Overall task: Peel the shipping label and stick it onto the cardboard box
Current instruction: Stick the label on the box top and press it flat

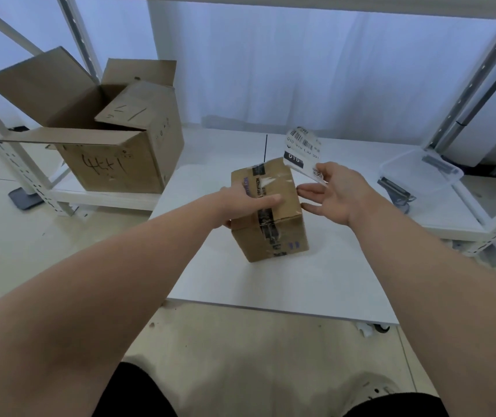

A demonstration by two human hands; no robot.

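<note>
A small taped cardboard box (280, 236) stands in the middle of the low white table (271, 281). My left hand (240, 206) lies on the box's top and left side, thumb stretched across the tape. My right hand (337, 194) hovers just right of the box's upper right edge. It pinches the lower corner of a white shipping label (301, 149) with barcodes. The label stands up in the air behind the box's far right corner, apart from the box top.
A large open cardboard box (114, 152) with handwriting sits on a low shelf at the left. A clear plastic bin (421, 173) rests on the right shelf by white rack posts (469, 85). A white curtain hangs behind. My knees are below the table's front edge.
</note>
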